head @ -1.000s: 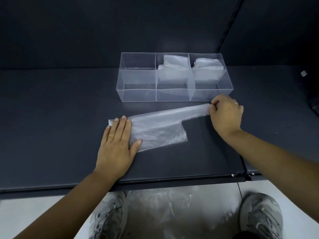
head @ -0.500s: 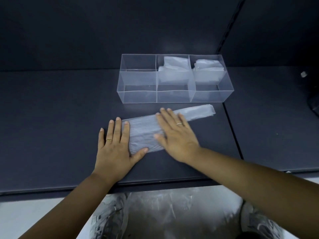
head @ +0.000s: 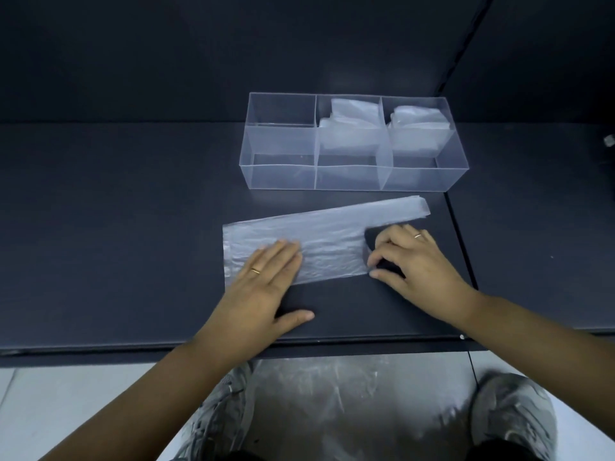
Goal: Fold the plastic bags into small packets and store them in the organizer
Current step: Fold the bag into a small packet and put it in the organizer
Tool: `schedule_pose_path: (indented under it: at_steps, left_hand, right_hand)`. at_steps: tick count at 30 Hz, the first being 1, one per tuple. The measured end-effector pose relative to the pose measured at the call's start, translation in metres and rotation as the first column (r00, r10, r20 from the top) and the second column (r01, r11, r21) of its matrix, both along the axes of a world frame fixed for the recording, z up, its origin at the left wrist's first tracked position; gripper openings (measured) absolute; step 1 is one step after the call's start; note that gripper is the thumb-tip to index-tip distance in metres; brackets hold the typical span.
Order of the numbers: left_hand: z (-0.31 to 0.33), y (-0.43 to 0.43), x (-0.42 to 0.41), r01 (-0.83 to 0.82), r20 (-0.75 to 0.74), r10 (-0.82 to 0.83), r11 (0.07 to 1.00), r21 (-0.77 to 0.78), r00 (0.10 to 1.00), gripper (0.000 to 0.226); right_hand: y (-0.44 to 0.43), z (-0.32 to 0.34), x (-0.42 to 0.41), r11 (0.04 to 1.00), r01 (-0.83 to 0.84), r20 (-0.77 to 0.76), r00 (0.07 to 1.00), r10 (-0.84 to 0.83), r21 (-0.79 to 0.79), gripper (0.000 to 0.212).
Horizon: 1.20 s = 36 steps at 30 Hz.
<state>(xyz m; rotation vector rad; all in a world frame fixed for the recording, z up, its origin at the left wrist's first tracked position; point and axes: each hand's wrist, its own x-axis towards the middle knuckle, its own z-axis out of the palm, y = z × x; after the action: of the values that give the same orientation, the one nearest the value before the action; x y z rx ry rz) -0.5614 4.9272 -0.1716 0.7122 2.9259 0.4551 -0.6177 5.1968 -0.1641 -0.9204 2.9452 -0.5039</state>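
Nearest the camera I see two grey sneakers (head: 512, 424) on the pale floor with a crumpled heap of clear plastic (head: 336, 404) between them, under the desk (head: 116, 227) edge. On the desk, my left hand (head: 263, 287) lies flat, fingers together and thumb out to the side, pressing the lower left part of the plastic bag (head: 319, 241); half a second ago it sat at the bag's left end, now it's further in. Right hand (head: 416, 264) has changed more: it was flat on the middle of the bag, now it's curled at the bag's right edge, thumb and fingertips pinching the lower right corner of the wide section. Both hands wear a gold ring. The bag lies as a long folded strip running left to right, its narrow handle end angled up toward the organizer (head: 352, 178); more of the strip is uncovered than before. No readable labels or writing anywhere. Beyond the bag stands the clear three-compartment organizer, just behind the strip: left compartment holds nothing, middle and right compartments each hold folded packets (head: 349, 128) of plastic at their far ends. Dark back wall behind.
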Motion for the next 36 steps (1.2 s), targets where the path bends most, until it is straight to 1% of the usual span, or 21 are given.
schedule_pose_path:
  at_steps: [2, 4, 7, 9, 11, 12, 14, 15, 16, 18, 21, 23, 26, 28, 29, 31, 32, 33, 34, 35, 36]
  left_hand:
    - [-0.007, 0.007, -0.003, -0.017, 0.039, 0.017, 1.000, 0.006, 0.999, 0.085]
    - [-0.006, 0.010, -0.007, -0.062, 0.000, 0.062, 0.998, 0.015, 0.998, 0.077]
    - [-0.004, 0.012, -0.012, -0.105, -0.163, 0.114, 0.992, 0.063, 0.980, 0.048]
    - [-0.005, 0.012, -0.013, -0.105, -0.262, 0.131, 0.988, 0.114, 0.956, 0.031]
    - [-0.005, 0.013, -0.012, -0.081, -0.300, 0.125, 0.985, 0.153, 0.946, 0.020]
    - [-0.004, 0.014, -0.011, -0.069, -0.306, 0.116, 0.985, 0.161, 0.945, 0.018]
    - [0.000, 0.018, -0.009, -0.054, -0.299, 0.103, 0.984, 0.168, 0.949, 0.017]
    - [0.003, 0.020, -0.008, -0.055, -0.287, 0.103, 0.984, 0.172, 0.952, 0.016]
    - [0.006, 0.020, -0.007, -0.060, -0.267, 0.105, 0.983, 0.172, 0.958, 0.016]
    - [0.012, 0.019, -0.007, -0.102, -0.150, 0.131, 0.977, 0.189, 0.980, 0.017]
    - [0.018, -0.002, -0.013, -0.297, 0.143, 0.265, 0.908, 0.295, 0.953, 0.020]
    - [0.020, -0.024, -0.019, -0.467, 0.354, 0.341, 0.799, 0.378, 0.871, 0.015]
    - [0.022, -0.047, -0.031, -0.704, 0.609, 0.397, 0.572, 0.420, 0.686, 0.006]
    - [0.022, -0.055, -0.037, -0.803, 0.693, 0.434, 0.460, 0.379, 0.576, 0.006]
    - [0.022, -0.057, -0.038, -0.823, 0.699, 0.458, 0.444, 0.356, 0.549, 0.008]
    - [0.021, -0.056, -0.036, -0.827, 0.580, 0.594, 0.459, 0.325, 0.558, 0.012]
    - [0.021, -0.053, -0.033, -0.804, 0.395, 0.701, 0.500, 0.322, 0.594, 0.014]
    - [0.022, -0.046, -0.028, -0.747, 0.129, 0.756, 0.579, 0.327, 0.642, 0.014]
    - [0.024, -0.033, -0.023, -0.652, -0.105, 0.708, 0.690, 0.314, 0.698, 0.016]
    - [0.025, -0.018, -0.017, -0.521, -0.241, 0.590, 0.801, 0.296, 0.770, 0.021]
    - [0.021, -0.004, -0.012, -0.383, -0.270, 0.447, 0.887, 0.256, 0.853, 0.028]
  right_hand:
    - [-0.005, 0.001, -0.001, 1.000, 0.024, 0.010, 1.000, -0.024, 0.016, 0.006]
    - [-0.007, 0.003, -0.001, 0.999, 0.026, 0.117, 0.993, -0.029, 0.021, 0.006]
    - [-0.001, 0.015, -0.003, 0.981, 0.126, 0.417, 0.907, -0.054, -0.148, 0.015]
    - [0.006, 0.023, -0.001, 0.958, 0.203, 0.500, 0.863, -0.079, -0.200, 0.016]
    - [0.010, 0.029, 0.002, 0.962, 0.219, 0.365, 0.919, -0.147, -0.163, 0.007]
    - [0.008, 0.033, 0.005, 0.974, 0.198, 0.272, 0.949, -0.161, -0.113, 0.027]
    - [-0.007, 0.038, 0.012, 0.997, 0.072, 0.166, 0.984, -0.069, -0.013, 0.075]
    - [-0.016, 0.037, 0.014, 0.999, -0.006, 0.136, 0.991, 0.000, 0.047, 0.085]
    - [-0.024, 0.033, 0.016, 0.994, -0.067, 0.132, 0.990, 0.054, 0.092, 0.085]
    - [-0.033, 0.020, 0.013, 0.994, -0.080, 0.133, 0.989, 0.069, 0.078, 0.060]
    - [-0.027, 0.017, -0.004, 0.964, 0.187, 0.312, 0.942, -0.122, -0.189, 0.010]
    - [-0.017, 0.017, -0.018, 0.898, 0.353, 0.447, 0.869, -0.212, -0.261, 0.012]
    - [-0.011, 0.014, -0.029, 0.818, 0.495, 0.560, 0.783, -0.272, -0.294, 0.021]
    - [-0.013, 0.009, -0.032, 0.769, 0.556, 0.587, 0.751, -0.303, -0.315, 0.023]
    - [-0.015, 0.007, -0.033, 0.762, 0.572, 0.576, 0.747, -0.332, -0.303, 0.024]
    - [-0.017, 0.003, -0.037, 0.768, 0.582, 0.532, 0.753, -0.387, -0.266, 0.027]
    - [-0.018, 0.002, -0.039, 0.772, 0.585, 0.515, 0.755, -0.407, -0.248, 0.027]
    - [-0.019, 0.002, -0.040, 0.775, 0.587, 0.504, 0.754, -0.420, -0.232, 0.028]
    - [-0.020, 0.002, -0.042, 0.776, 0.591, 0.500, 0.752, -0.430, -0.220, 0.028]
    - [-0.020, 0.002, -0.043, 0.777, 0.594, 0.497, 0.749, -0.438, -0.210, 0.029]
    - [-0.021, 0.002, -0.044, 0.777, 0.598, 0.495, 0.745, -0.448, -0.197, 0.029]
